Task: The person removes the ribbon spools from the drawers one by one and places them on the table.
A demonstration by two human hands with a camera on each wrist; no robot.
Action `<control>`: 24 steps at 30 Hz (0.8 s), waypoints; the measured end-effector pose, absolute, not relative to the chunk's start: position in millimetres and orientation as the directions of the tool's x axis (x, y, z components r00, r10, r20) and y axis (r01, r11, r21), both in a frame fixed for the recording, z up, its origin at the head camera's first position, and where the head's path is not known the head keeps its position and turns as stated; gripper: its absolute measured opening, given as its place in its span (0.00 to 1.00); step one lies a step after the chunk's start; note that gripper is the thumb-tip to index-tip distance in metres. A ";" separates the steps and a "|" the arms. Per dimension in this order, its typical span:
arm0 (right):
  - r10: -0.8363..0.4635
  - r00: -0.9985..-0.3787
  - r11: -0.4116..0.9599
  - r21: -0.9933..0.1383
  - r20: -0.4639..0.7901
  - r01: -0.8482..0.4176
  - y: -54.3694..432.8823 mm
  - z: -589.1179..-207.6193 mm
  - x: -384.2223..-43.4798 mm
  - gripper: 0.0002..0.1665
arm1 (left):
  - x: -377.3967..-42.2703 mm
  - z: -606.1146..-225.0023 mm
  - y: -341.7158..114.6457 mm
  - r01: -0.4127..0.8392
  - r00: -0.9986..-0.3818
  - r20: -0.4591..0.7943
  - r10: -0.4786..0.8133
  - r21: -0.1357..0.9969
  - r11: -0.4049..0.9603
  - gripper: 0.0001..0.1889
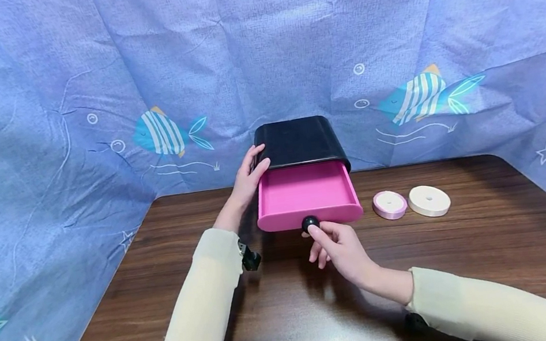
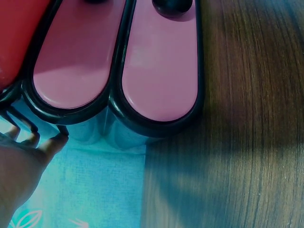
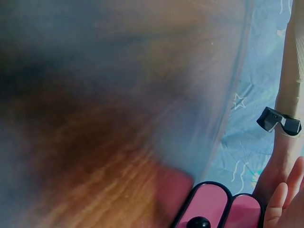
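Note:
A black drawer cabinet [image 1: 297, 141] stands at the back of the table, its pink top drawer [image 1: 305, 188] pulled out so that the inner floor shows. My right hand [image 1: 344, 251] pinches the round black knob [image 1: 310, 223] on the drawer front between thumb and index finger, the other fingers loosely bent. My left hand [image 1: 248, 180] rests against the cabinet's left side with extended fingers. In the left wrist view, the left hand's fingertips [image 2: 59, 141] touch the cabinet's side, beside stacked pink fronts [image 2: 161, 61]. Part of my right hand [image 3: 287, 204] shows in the right wrist view.
Two ribbon rolls, one pink-edged roll [image 1: 389, 205] and one white roll [image 1: 429, 201], lie on the dark wooden table [image 1: 498, 243] right of the cabinet. Blue fish-patterned cloth [image 1: 287, 46] hangs behind. Much of the right wrist view is blurred.

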State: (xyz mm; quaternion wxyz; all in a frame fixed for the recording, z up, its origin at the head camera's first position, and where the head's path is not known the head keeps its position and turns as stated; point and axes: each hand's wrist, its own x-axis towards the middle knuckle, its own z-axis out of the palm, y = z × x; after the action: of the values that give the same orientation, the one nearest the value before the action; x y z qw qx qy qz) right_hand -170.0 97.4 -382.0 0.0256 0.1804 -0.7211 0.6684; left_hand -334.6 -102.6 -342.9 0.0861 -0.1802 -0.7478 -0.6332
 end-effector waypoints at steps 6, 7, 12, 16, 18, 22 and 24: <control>-0.206 -0.937 0.033 -0.955 0.282 -0.295 96.4 -378.1 -172.5 0.21 | -332.8 -341.7 -102.9 0.378 -0.921 0.356 0.157 0.914 0.149 0.25; -0.203 -0.938 0.034 -0.956 0.280 -0.292 96.3 -377.5 -173.2 0.21 | -332.6 -341.5 -103.0 0.377 -0.922 0.354 0.158 0.914 0.149 0.25; -0.189 -0.945 0.037 -0.959 0.269 -0.280 96.1 -375.1 -177.7 0.22 | -332.6 -340.9 -102.7 0.374 -0.923 0.350 0.160 0.914 0.160 0.26; -0.174 -0.948 0.055 -0.958 0.267 -0.280 96.3 -373.6 -181.8 0.22 | -332.9 -340.8 -102.3 0.376 -0.921 0.350 0.169 0.913 0.156 0.26; -0.169 -0.950 0.065 -0.959 0.262 -0.276 96.2 -373.3 -184.4 0.23 | -333.7 -341.1 -102.4 0.376 -0.921 0.351 0.171 0.915 0.147 0.26; -0.155 -0.957 0.074 -0.963 0.247 -0.261 95.1 -372.3 -189.2 0.23 | -334.5 -342.1 -103.0 0.374 -0.920 0.348 0.178 0.917 0.141 0.27; -0.146 -0.960 0.076 -0.964 0.241 -0.253 94.5 -371.7 -192.1 0.23 | -334.7 -342.7 -103.0 0.371 -0.921 0.344 0.180 0.917 0.144 0.27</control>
State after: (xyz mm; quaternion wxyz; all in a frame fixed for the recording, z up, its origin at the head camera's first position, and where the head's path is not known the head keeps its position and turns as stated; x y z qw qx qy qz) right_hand -192.1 94.5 -371.7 0.0403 0.1364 -0.7324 0.6659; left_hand -334.7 -103.0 -342.7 0.0758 -0.1832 -0.7524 -0.6281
